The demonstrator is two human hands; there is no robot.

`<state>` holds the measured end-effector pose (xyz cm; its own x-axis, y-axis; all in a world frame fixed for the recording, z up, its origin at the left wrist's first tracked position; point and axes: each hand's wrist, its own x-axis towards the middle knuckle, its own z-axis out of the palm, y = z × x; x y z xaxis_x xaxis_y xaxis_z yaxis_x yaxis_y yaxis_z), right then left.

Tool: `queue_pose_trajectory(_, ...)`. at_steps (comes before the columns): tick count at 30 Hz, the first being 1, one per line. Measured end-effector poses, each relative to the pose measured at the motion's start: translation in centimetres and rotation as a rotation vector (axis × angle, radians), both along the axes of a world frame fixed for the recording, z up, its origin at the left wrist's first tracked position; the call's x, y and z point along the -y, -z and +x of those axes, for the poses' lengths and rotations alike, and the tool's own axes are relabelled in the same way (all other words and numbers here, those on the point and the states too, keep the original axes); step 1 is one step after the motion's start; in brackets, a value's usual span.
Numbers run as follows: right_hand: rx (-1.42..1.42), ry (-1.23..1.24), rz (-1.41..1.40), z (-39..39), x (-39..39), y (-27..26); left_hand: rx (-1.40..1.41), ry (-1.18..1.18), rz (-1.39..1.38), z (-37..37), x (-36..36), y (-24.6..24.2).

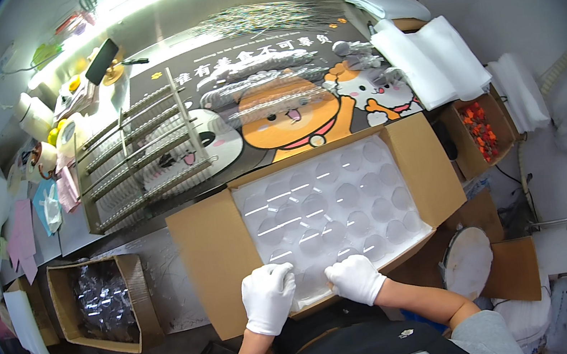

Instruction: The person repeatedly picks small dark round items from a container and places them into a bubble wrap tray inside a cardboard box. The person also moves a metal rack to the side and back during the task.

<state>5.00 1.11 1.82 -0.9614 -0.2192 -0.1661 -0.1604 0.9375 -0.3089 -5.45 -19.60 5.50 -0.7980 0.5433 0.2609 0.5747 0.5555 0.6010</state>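
Observation:
An open cardboard box (214, 263) lies before me with its side flaps spread. White sheet lining (329, 170) covers its inside, and rows of clear round discs (347, 195), lens-like, lie on it. My left hand (270, 295), in a white glove, is at the box's near left corner with fingers curled. Over the near edge, my right hand (355, 278), also gloved, has its fingers curled in towards the discs. Whether either hand pinches a disc or the lining is hidden by the fingers.
Behind the box, a metal rack (141, 153) and rows of clear discs (271, 89) rest on a cartoon-printed mat (230, 146). Thin rods (267, 19) lie farther back. White foam sheets (430, 61) and a box of orange-red pieces (479, 130) stand right; a carton of clear plastic pieces (102, 300) left.

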Motion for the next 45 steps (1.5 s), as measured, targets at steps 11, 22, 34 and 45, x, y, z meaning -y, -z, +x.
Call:
queue_pose_trajectory(11, 0.282, 0.576, 0.198, 3.7, -17.8, -4.2, 0.029, 0.275, 0.04, -0.5, -5.7, 1.1)
queue_pose_trajectory(22, -0.521, 0.82, 0.089, -15.4, -40.8, -9.3, -0.194, -0.124, -0.429, -6.8, -6.6, 3.0)
queue_pose_trajectory(34, -0.688, 0.975, -0.137, -19.1, -56.6, -4.4, -0.089, -0.198, -0.531, -7.0, -8.5, 1.2)
queue_pose_trajectory(45, -0.101, 0.463, -0.248, -9.6, -35.9, -12.8, -0.139, -0.229, -0.517, -6.9, -6.8, 2.6)
